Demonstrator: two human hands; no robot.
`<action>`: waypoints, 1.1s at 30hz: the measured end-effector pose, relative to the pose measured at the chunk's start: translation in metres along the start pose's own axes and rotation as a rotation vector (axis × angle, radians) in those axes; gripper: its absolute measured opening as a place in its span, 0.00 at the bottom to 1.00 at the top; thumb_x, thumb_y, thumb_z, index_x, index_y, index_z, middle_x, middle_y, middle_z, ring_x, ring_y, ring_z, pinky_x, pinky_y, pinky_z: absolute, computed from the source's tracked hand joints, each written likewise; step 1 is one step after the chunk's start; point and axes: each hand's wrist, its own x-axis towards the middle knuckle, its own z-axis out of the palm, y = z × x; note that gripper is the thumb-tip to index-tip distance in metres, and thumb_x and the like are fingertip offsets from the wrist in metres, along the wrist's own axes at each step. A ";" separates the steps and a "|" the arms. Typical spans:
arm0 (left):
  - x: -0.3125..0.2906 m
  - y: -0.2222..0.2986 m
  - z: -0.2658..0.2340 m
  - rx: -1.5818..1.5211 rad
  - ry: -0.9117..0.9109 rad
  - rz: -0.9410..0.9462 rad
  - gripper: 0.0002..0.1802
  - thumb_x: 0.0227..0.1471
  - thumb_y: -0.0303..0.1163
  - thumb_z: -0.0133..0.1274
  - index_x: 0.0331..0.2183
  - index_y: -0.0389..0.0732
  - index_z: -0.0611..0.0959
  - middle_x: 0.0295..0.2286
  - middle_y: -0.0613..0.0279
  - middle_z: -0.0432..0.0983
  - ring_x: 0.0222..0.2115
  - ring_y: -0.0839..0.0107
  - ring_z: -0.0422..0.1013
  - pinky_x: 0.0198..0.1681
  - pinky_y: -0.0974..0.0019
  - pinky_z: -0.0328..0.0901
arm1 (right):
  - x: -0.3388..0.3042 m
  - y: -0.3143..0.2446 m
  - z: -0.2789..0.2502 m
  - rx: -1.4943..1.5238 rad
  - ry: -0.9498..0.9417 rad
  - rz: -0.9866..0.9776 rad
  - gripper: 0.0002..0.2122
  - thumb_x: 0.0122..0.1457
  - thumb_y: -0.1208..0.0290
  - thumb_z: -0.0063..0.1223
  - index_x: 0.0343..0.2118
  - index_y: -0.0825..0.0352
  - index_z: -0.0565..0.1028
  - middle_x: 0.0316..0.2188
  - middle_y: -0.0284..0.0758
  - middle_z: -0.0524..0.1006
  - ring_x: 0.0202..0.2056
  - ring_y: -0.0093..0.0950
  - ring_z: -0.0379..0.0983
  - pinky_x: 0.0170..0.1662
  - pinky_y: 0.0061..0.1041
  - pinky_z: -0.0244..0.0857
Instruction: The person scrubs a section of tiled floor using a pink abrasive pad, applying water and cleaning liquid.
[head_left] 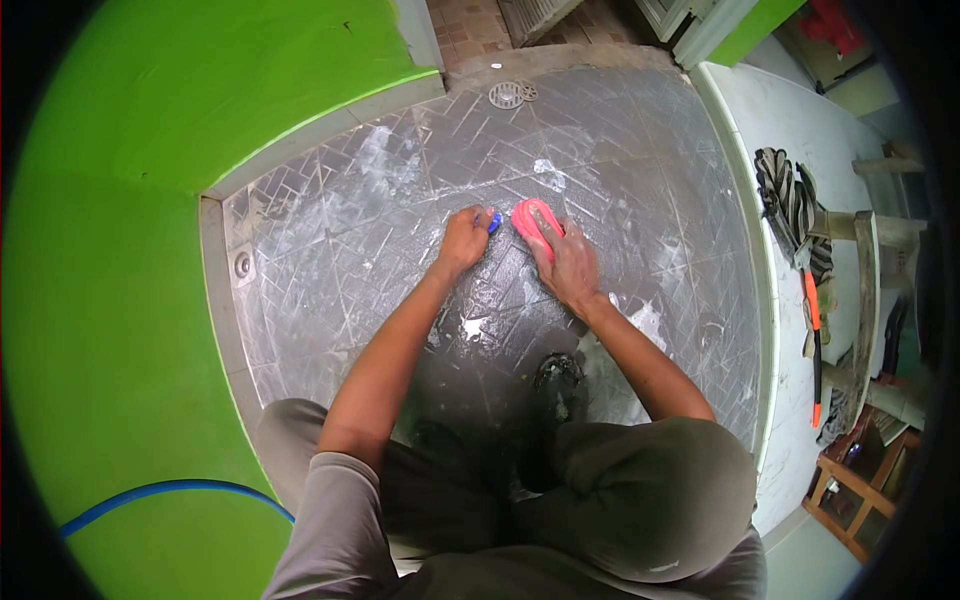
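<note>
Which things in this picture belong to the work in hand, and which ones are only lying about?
Seemingly in use:
pink scrubber, in the right hand
small blue object, in the left hand
wet tiled floor

Apparently lying about:
striped cloth
orange-and-black tool

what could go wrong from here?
1. Slip: the tiled floor looks wet and glossy near the dark shoe, so footing might slide.
2. Knock: the pink scrubber in the right hand is close to the left hand, which pinches a small blue object; a leftward stroke could hit its fingers.
3. Skin: both hands are bare; the white patches might irritate if caustic, though I can't tell what they are.
</note>
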 end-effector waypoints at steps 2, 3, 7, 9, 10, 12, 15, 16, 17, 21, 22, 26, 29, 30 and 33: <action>0.002 -0.019 0.005 -0.041 0.034 0.013 0.20 0.65 0.40 0.47 0.34 0.31 0.82 0.31 0.31 0.78 0.38 0.36 0.76 0.43 0.45 0.67 | 0.008 -0.012 0.008 0.002 0.098 -0.080 0.22 0.64 0.63 0.55 0.60 0.61 0.74 0.43 0.51 0.74 0.43 0.48 0.74 0.47 0.45 0.70; 0.003 -0.029 0.006 -0.080 0.056 0.029 0.20 0.65 0.39 0.47 0.34 0.31 0.82 0.32 0.31 0.78 0.39 0.36 0.75 0.44 0.45 0.67 | 0.012 -0.016 0.015 -0.028 0.013 -0.102 0.21 0.65 0.63 0.55 0.60 0.61 0.74 0.44 0.50 0.74 0.44 0.48 0.74 0.49 0.45 0.69; 0.003 -0.037 0.025 -0.026 -0.086 -0.025 0.19 0.64 0.37 0.45 0.35 0.30 0.82 0.34 0.30 0.78 0.41 0.34 0.75 0.46 0.44 0.67 | 0.000 0.017 0.039 -0.187 -0.132 -0.105 0.20 0.65 0.63 0.53 0.60 0.59 0.74 0.47 0.50 0.74 0.48 0.48 0.72 0.53 0.44 0.67; 0.007 -0.039 0.024 0.001 -0.092 0.000 0.19 0.64 0.37 0.45 0.35 0.29 0.82 0.35 0.30 0.78 0.41 0.34 0.75 0.47 0.44 0.67 | 0.007 0.022 0.042 -0.258 -0.116 -0.094 0.19 0.65 0.63 0.54 0.58 0.58 0.76 0.47 0.49 0.74 0.48 0.47 0.72 0.52 0.43 0.68; 0.006 -0.037 0.025 0.023 -0.098 0.025 0.20 0.64 0.37 0.44 0.35 0.29 0.82 0.36 0.30 0.79 0.42 0.34 0.74 0.47 0.43 0.67 | 0.008 0.025 0.039 -0.333 -0.102 -0.084 0.17 0.64 0.63 0.55 0.56 0.57 0.78 0.46 0.49 0.74 0.48 0.47 0.72 0.51 0.41 0.69; 0.002 -0.032 0.020 0.034 -0.075 -0.001 0.20 0.64 0.37 0.44 0.35 0.29 0.82 0.36 0.31 0.79 0.42 0.34 0.74 0.48 0.43 0.67 | 0.014 0.026 0.032 -0.329 -0.099 -0.043 0.17 0.64 0.63 0.55 0.55 0.57 0.79 0.47 0.48 0.74 0.48 0.46 0.71 0.51 0.41 0.69; 0.000 -0.031 0.001 0.049 -0.071 -0.029 0.20 0.65 0.37 0.44 0.37 0.29 0.82 0.37 0.32 0.79 0.42 0.35 0.75 0.49 0.44 0.67 | 0.013 0.039 0.028 -0.305 -0.086 -0.006 0.16 0.64 0.62 0.55 0.53 0.58 0.80 0.47 0.49 0.74 0.48 0.47 0.72 0.51 0.42 0.69; -0.002 -0.029 -0.009 0.060 -0.095 -0.027 0.20 0.65 0.37 0.44 0.37 0.30 0.82 0.38 0.33 0.80 0.43 0.35 0.75 0.50 0.45 0.67 | 0.011 0.040 0.021 -0.233 -0.077 0.034 0.17 0.64 0.63 0.55 0.55 0.59 0.78 0.47 0.50 0.75 0.48 0.47 0.72 0.52 0.43 0.68; -0.003 -0.019 -0.021 0.056 -0.097 -0.028 0.20 0.65 0.37 0.44 0.37 0.30 0.82 0.38 0.33 0.80 0.43 0.35 0.75 0.50 0.45 0.67 | 0.008 0.043 0.015 -0.168 -0.069 0.079 0.19 0.64 0.64 0.54 0.57 0.60 0.76 0.46 0.51 0.75 0.48 0.48 0.72 0.52 0.43 0.68; -0.010 0.009 -0.097 0.188 -0.262 0.067 0.17 0.67 0.36 0.45 0.37 0.31 0.80 0.33 0.39 0.79 0.36 0.46 0.74 0.44 0.49 0.66 | 0.002 0.021 0.026 -0.146 -0.106 0.098 0.17 0.64 0.65 0.53 0.54 0.64 0.77 0.43 0.52 0.74 0.47 0.48 0.73 0.51 0.45 0.68; -0.017 0.021 -0.119 0.207 -0.244 0.083 0.18 0.67 0.37 0.45 0.36 0.31 0.80 0.31 0.41 0.78 0.34 0.49 0.74 0.43 0.50 0.66 | 0.001 0.010 0.035 -0.145 -0.110 0.097 0.17 0.64 0.65 0.53 0.54 0.64 0.77 0.43 0.52 0.74 0.47 0.48 0.73 0.51 0.45 0.68; -0.057 0.100 -0.204 0.235 -0.149 0.097 0.19 0.69 0.38 0.45 0.33 0.32 0.78 0.21 0.52 0.69 0.24 0.64 0.65 0.33 0.57 0.63 | 0.029 0.043 0.070 -0.283 -0.124 0.002 0.15 0.67 0.62 0.49 0.51 0.62 0.79 0.43 0.56 0.74 0.42 0.52 0.75 0.42 0.47 0.72; -0.108 0.122 -0.243 0.049 0.049 0.019 0.21 0.69 0.39 0.47 0.28 0.33 0.72 0.18 0.58 0.60 0.22 0.72 0.58 0.28 0.62 0.57 | 0.105 0.102 0.043 -0.484 0.144 0.058 0.16 0.69 0.60 0.44 0.46 0.68 0.77 0.40 0.57 0.73 0.38 0.54 0.74 0.40 0.49 0.71; -0.117 0.121 -0.246 -0.052 0.103 -0.034 0.21 0.69 0.39 0.47 0.27 0.33 0.71 0.18 0.59 0.59 0.21 0.74 0.57 0.27 0.63 0.56 | 0.113 0.112 0.039 -0.502 0.143 0.056 0.16 0.69 0.60 0.44 0.46 0.68 0.77 0.40 0.57 0.73 0.38 0.54 0.74 0.40 0.49 0.71; -0.124 0.114 -0.258 0.100 0.092 -0.077 0.21 0.69 0.39 0.48 0.27 0.33 0.70 0.18 0.61 0.57 0.21 0.75 0.54 0.26 0.64 0.54 | 0.106 0.107 0.065 -0.246 0.063 0.129 0.17 0.69 0.63 0.43 0.41 0.75 0.75 0.35 0.59 0.73 0.38 0.54 0.74 0.40 0.50 0.71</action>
